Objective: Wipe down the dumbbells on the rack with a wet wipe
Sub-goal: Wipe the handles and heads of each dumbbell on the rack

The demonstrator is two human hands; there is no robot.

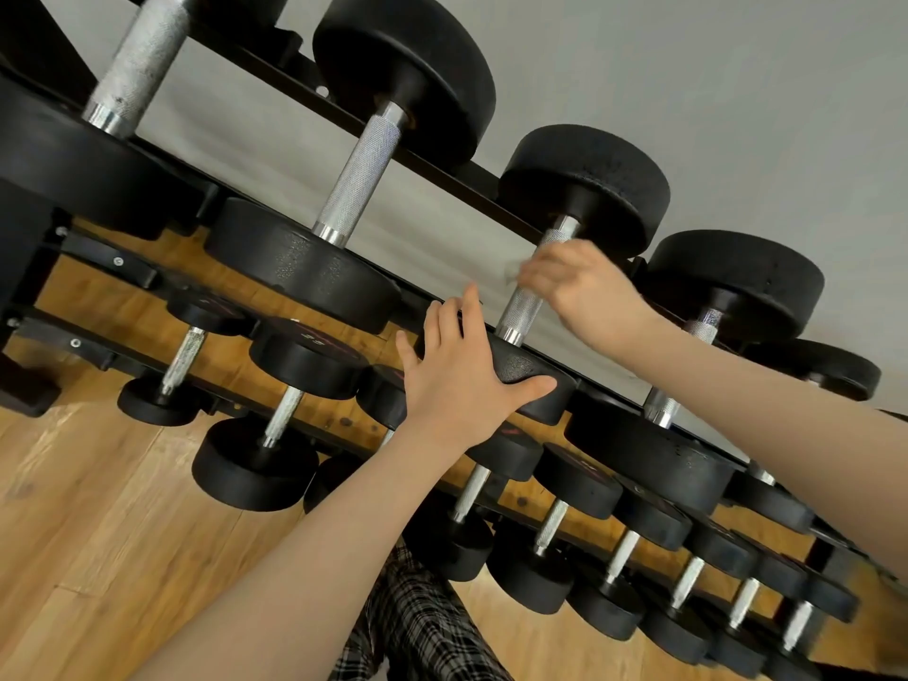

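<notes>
Black dumbbells with knurled steel handles lie in rows on a black rack (442,164). On the top tier, one dumbbell (584,189) has its handle (521,309) wrapped by my right hand (584,287), which grips a pale wet wipe (513,270) against the metal; the hand is blurred. My left hand (462,376) lies flat with spread fingers on that dumbbell's near head (530,376). Much of the wipe is hidden inside my right fist.
Larger dumbbells (354,189) sit to the left on the top tier, another one (727,287) to the right. Lower tiers hold several smaller dumbbells (280,415). A wooden floor (73,533) lies below and a grey wall (737,66) stands behind. Plaid trousers (417,626) show at the bottom.
</notes>
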